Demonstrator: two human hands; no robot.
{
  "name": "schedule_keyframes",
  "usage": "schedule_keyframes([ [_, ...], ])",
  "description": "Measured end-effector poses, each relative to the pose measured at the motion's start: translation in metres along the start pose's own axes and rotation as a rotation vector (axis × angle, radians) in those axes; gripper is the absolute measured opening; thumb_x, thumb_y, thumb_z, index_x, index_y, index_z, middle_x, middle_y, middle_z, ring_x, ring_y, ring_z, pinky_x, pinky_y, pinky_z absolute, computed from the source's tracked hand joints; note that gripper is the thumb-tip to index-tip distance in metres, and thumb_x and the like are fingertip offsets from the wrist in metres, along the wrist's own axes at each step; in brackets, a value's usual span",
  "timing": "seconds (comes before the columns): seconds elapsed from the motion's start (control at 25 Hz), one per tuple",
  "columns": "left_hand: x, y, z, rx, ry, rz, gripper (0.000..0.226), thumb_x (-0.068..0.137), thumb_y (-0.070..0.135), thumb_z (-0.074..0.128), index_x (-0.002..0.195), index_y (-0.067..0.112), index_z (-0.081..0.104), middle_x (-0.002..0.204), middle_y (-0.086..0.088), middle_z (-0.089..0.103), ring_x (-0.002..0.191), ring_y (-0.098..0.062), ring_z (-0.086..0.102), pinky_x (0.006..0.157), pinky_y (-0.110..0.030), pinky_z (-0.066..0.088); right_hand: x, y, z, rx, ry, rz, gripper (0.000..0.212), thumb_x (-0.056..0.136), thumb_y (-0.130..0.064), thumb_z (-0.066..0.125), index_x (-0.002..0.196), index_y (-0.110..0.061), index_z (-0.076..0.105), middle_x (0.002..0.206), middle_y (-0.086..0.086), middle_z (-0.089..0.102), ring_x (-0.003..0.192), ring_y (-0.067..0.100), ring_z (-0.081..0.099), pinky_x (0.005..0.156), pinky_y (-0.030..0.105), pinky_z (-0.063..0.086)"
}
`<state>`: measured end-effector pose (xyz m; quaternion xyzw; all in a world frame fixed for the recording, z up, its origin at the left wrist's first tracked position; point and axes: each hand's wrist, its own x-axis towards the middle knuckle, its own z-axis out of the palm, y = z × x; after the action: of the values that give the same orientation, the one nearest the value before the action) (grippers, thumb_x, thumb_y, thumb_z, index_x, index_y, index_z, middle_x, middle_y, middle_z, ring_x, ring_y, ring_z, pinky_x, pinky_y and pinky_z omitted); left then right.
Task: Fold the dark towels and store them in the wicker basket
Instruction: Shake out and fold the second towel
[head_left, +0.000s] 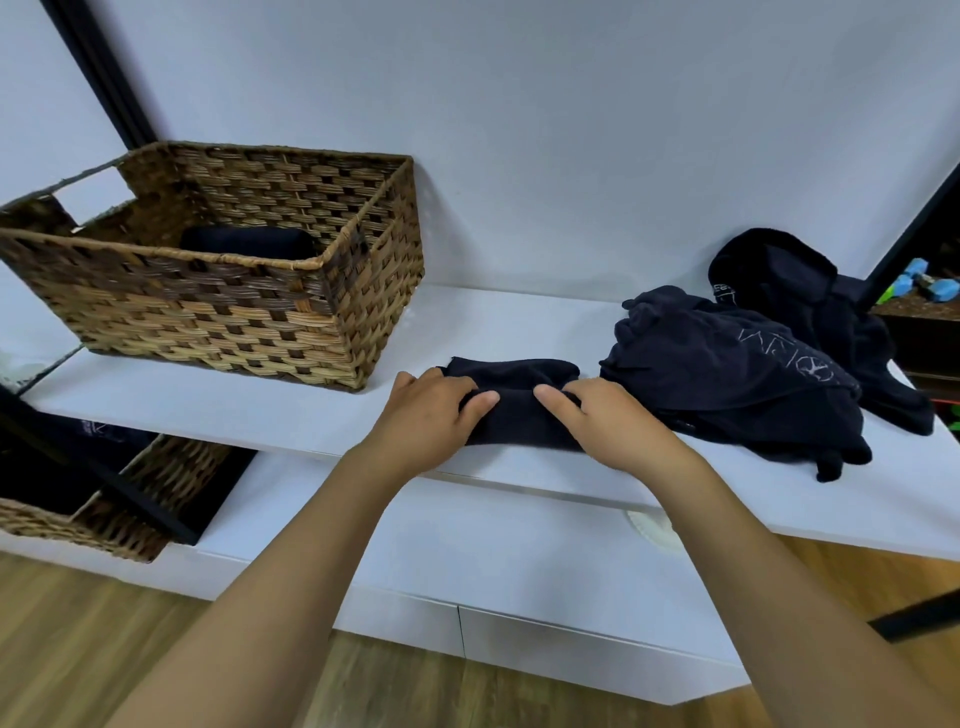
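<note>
Both hands grip a folded dark towel (514, 405) on the tabletop (322, 410): left hand (431, 421) and right hand (608, 421) curl over its ends, thumbs on top. Unfolded towels (727, 379) lie just right; the wicker basket (218, 306) sits left.

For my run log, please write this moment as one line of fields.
step: folding | left hand and right hand: grip dark towel on white shelf | wicker basket: one folded towel inside | unfolded pile: right
</note>
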<state>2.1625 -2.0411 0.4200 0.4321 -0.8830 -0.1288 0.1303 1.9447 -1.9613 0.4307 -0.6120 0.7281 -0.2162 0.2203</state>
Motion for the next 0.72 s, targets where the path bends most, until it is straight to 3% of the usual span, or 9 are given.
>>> schedule_keyframes([
  [0.08, 0.017, 0.006, -0.008, 0.051, -0.112, -0.088, 0.045, 0.105, 0.054, 0.026, 0.083, 0.027, 0.054, 0.083, 0.008, 0.058, 0.09, -0.018, 0.055, 0.093, -0.04, 0.031, 0.008, -0.007, 0.002, -0.103, 0.029, 0.086, 0.054, 0.101, -0.061, 0.034, 0.078, -0.015, 0.049, 0.072, -0.001, 0.054, 0.068, 0.02, 0.052, 0.063, 0.038, 0.042],
  [0.12, 0.024, 0.009, -0.008, 0.101, -0.098, -0.111, 0.043, 0.105, 0.054, 0.028, 0.089, 0.026, 0.057, 0.088, 0.008, 0.058, 0.094, -0.019, 0.056, 0.092, -0.041, 0.031, 0.011, -0.01, 0.007, -0.221, 0.137, 0.069, 0.048, 0.103, -0.055, 0.033, 0.087, -0.015, 0.053, 0.082, -0.001, 0.057, 0.077, 0.022, 0.054, 0.067, 0.038, 0.043],
  [0.16, 0.029, 0.01, -0.005, 0.174, -0.007, -0.107, 0.039, 0.104, 0.052, 0.032, 0.095, 0.026, 0.059, 0.093, 0.007, 0.057, 0.097, -0.019, 0.054, 0.091, -0.042, 0.033, 0.013, -0.012, 0.015, -0.342, 0.291, -0.015, 0.043, 0.104, -0.048, 0.032, 0.094, -0.013, 0.055, 0.089, 0.002, 0.057, 0.084, 0.025, 0.055, 0.07, 0.039, 0.044],
  [0.24, 0.025, 0.017, 0.007, 0.258, 0.221, -0.031, 0.032, 0.103, 0.043, 0.038, 0.096, 0.021, 0.06, 0.093, 0.004, 0.059, 0.093, -0.023, 0.056, 0.082, -0.04, 0.036, 0.01, -0.012, 0.031, -0.444, 0.433, -0.163, 0.045, 0.103, -0.039, 0.027, 0.093, -0.009, 0.059, 0.09, 0.007, 0.058, 0.084, 0.031, 0.055, 0.072, 0.041, 0.043],
  [0.32, 0.008, 0.017, 0.02, 0.148, 0.345, 0.067, 0.035, 0.101, 0.04, 0.034, 0.094, 0.017, 0.06, 0.089, 0.002, 0.064, 0.086, -0.025, 0.059, 0.077, -0.038, 0.039, 0.007, -0.002, 0.032, -0.283, 0.365, -0.179, 0.047, 0.104, -0.043, 0.027, 0.09, -0.011, 0.059, 0.088, 0.004, 0.061, 0.087, 0.027, 0.053, 0.073, 0.037, 0.042],
  [0.4, -0.006, 0.01, 0.02, 0.068, 0.3, 0.132, 0.043, 0.099, 0.05, 0.034, 0.099, 0.017, 0.062, 0.09, 0.003, 0.067, 0.085, -0.023, 0.058, 0.076, -0.039, 0.042, 0.005, 0.01, 0.024, -0.102, 0.21, -0.129, 0.045, 0.1, -0.054, 0.037, 0.092, -0.018, 0.063, 0.091, -0.002, 0.062, 0.093, 0.02, 0.05, 0.078, 0.034, 0.043],
  [0.52, -0.009, 0.01, 0.007, 0.094, 0.149, 0.147, 0.048, 0.1, 0.056, 0.032, 0.096, 0.02, 0.063, 0.086, 0.004, 0.066, 0.081, -0.02, 0.056, 0.067, -0.034, 0.034, 0.007, 0.011, 0.007, 0.045, -0.003, -0.061, 0.042, 0.089, -0.067, 0.048, 0.078, -0.028, 0.061, 0.09, -0.007, 0.054, 0.097, 0.015, 0.049, 0.078, 0.031, 0.043],
  [0.6, 0.005, 0.015, -0.001, 0.064, 0.045, 0.063, 0.047, 0.104, 0.053, 0.031, 0.09, 0.021, 0.062, 0.082, 0.004, 0.063, 0.079, -0.02, 0.057, 0.065, -0.034, 0.032, 0.009, 0.005, 0.001, 0.025, -0.05, -0.016, 0.039, 0.089, -0.065, 0.048, 0.092, -0.029, 0.06, 0.107, -0.008, 0.052, 0.114, 0.014, 0.042, 0.09, 0.033, 0.042],
  [0.72, 0.027, 0.017, -0.004, 0.117, -0.083, -0.019, 0.048, 0.106, 0.052, 0.025, 0.081, 0.025, 0.056, 0.08, 0.003, 0.056, 0.083, -0.023, 0.054, 0.073, -0.036, 0.034, 0.015, 0.001, 0.002, -0.091, 0.016, 0.039, 0.048, 0.099, -0.052, 0.043, 0.136, -0.023, 0.05, 0.135, -0.003, 0.048, 0.131, 0.024, 0.036, 0.106, 0.04, 0.036],
])
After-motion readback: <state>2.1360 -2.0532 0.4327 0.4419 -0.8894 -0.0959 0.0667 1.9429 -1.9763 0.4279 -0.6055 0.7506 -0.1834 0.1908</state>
